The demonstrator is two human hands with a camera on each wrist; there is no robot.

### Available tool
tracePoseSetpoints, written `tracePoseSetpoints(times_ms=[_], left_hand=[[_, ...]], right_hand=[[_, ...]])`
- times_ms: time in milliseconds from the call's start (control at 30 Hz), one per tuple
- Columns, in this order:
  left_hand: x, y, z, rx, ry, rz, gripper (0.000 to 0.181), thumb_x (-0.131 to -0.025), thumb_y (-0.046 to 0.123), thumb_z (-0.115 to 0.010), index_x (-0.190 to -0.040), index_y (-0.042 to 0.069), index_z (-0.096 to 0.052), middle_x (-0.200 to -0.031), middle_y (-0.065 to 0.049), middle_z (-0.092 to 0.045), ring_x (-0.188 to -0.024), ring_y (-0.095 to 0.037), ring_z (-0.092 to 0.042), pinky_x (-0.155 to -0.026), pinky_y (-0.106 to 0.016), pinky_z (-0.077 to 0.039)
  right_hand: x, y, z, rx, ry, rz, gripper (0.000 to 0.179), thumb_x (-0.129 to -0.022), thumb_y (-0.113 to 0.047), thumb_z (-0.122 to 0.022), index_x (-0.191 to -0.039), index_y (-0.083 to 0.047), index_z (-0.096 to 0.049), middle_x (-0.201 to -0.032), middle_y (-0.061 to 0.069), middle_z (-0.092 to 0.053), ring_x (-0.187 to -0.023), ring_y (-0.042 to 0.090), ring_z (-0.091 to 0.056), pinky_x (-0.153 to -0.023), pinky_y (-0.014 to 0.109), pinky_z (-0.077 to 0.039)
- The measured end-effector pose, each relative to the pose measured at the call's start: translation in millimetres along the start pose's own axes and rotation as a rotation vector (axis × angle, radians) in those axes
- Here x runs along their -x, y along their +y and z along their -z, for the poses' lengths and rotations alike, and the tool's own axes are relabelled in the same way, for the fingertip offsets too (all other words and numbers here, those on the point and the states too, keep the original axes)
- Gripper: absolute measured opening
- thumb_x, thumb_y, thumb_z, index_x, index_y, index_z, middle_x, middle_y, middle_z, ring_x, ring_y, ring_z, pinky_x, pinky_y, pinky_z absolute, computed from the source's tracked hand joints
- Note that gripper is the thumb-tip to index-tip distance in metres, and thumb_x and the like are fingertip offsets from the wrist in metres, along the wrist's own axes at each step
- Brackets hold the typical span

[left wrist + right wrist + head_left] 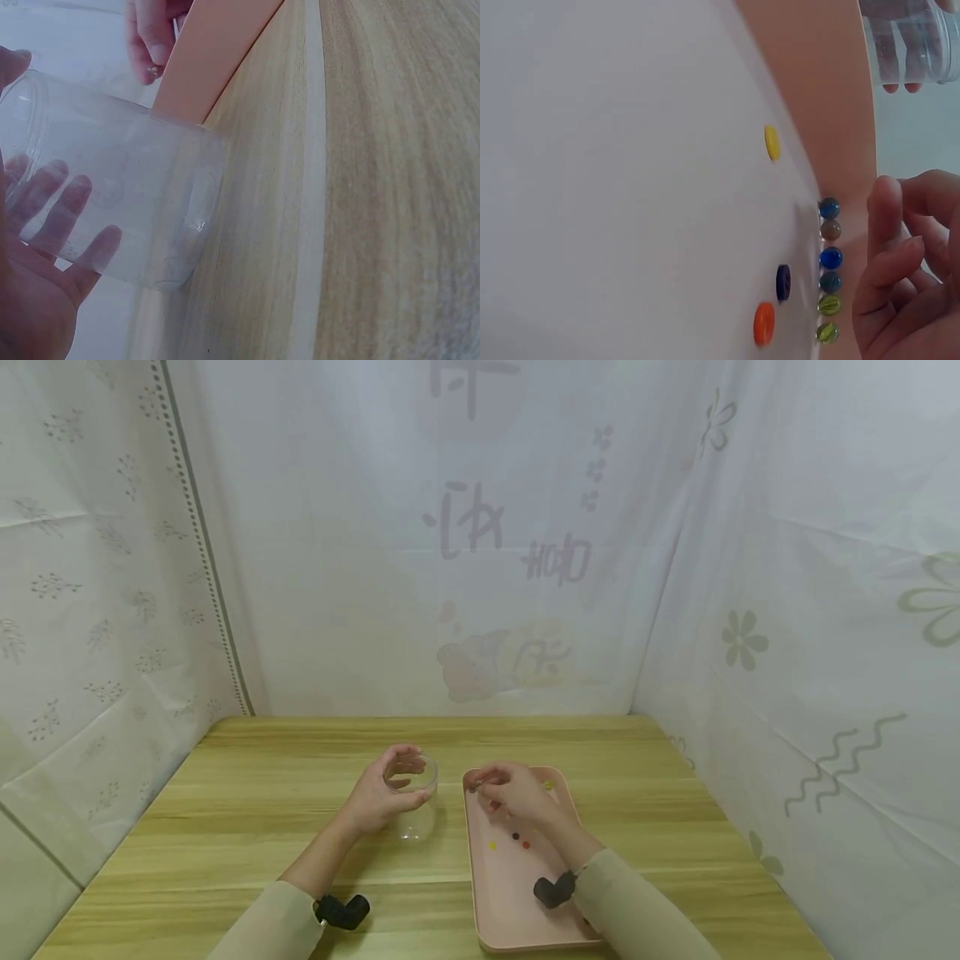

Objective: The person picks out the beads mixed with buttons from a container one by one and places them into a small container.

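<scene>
My left hand grips a clear plastic jar, its thumb and fingers curled round the side near the open rim. The jar has nothing visible in it, and its base is at or close to the tabletop. Over the far left part of a pink tray, my right hand pinches a small glassy marble between its fingertips. Several marbles lie in a row along the tray's far wall, mostly hidden by that hand in the head view. Yellow, dark blue and orange buttons lie on the tray's floor.
The tray stands on a wooden table, just right of the jar, with its raised rim between the two hands. Pale patterned curtains enclose the table at the back and both sides. Each wrist wears a small black camera.
</scene>
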State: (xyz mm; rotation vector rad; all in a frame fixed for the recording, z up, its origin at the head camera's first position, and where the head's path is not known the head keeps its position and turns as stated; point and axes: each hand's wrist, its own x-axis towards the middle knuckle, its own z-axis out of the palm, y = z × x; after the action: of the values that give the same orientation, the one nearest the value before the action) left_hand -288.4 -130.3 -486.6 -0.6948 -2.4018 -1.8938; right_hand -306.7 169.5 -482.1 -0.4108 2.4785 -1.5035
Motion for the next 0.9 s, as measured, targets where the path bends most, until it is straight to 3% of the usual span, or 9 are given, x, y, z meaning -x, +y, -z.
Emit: tracePoseSetpoints(times_ms=[233,400,500,633,900], left_hand=[[0.1,-0.3,-0.1,0.004,0.004,0.004,0.072,-0.092,0.014,-0.087,-0.152,0.000,-0.049,-0.145,-0.025,-0.065,-0.138,-0.044,-0.062,-0.119,-0.069,-0.047],[0.4,-0.3,0.1,0.002,0.006,0.006,0.074,-0.092,0.014,-0.087,-0.153,-0.001,-0.048,-0.146,-0.025,-0.065,-0.138,-0.044,-0.062,-0.119,-0.068,-0.047],[0.5,0.2,0.2,0.003,0.005,0.004,0.073,-0.092,0.015,-0.087,-0.153,-0.001,-0.049,-0.147,-0.028,-0.064,-0.138,-0.044,-0.062,-0.119,-0.069,-0.047],[0.7,1.0,0.4,0.007,0.002,0.002,0.073,-0.092,0.015,-0.086,-0.153,0.000,-0.049,-0.147,-0.032,-0.061,-0.138,-0.044,-0.062,-0.119,-0.069,-0.047],[1.5,4.1,0.5,0.018,-0.005,0.010,0.071,-0.092,0.016,-0.086,-0.152,0.003,-0.050,-0.148,-0.031,-0.062,-0.139,-0.045,-0.061,-0.120,-0.069,-0.046]], right_hand=[[2.6,0,9,-0.032,0.046,-0.019,0.025,-0.107,-0.028,-0.073,-0.129,-0.017,-0.074,-0.118,0.011,-0.078,-0.082,0.020,-0.072,-0.064,0.030,-0.055],[2.3,-1,15,-0.022,0.093,-0.008,0.033,-0.106,-0.034,-0.074,-0.133,-0.016,-0.074,-0.117,0.010,-0.078,-0.076,0.019,-0.072,-0.056,0.026,-0.050],[2.4,-4,19,-0.013,0.109,0.001,0.036,-0.106,-0.033,-0.073,-0.136,-0.014,-0.073,-0.112,0.011,-0.078,-0.074,0.022,-0.071,-0.051,0.025,-0.046],[2.5,-11,22,-0.060,0.115,0.015,0.034,-0.106,-0.029,-0.073,-0.135,-0.013,-0.073,-0.114,0.009,-0.076,-0.080,0.031,-0.073,-0.054,0.027,-0.047],[3.0,-23,24,-0.122,0.109,0.051,0.031,-0.105,-0.027,-0.075,-0.132,-0.013,-0.074,-0.114,0.010,-0.073,-0.075,0.019,-0.068,-0.051,0.025,-0.042]])
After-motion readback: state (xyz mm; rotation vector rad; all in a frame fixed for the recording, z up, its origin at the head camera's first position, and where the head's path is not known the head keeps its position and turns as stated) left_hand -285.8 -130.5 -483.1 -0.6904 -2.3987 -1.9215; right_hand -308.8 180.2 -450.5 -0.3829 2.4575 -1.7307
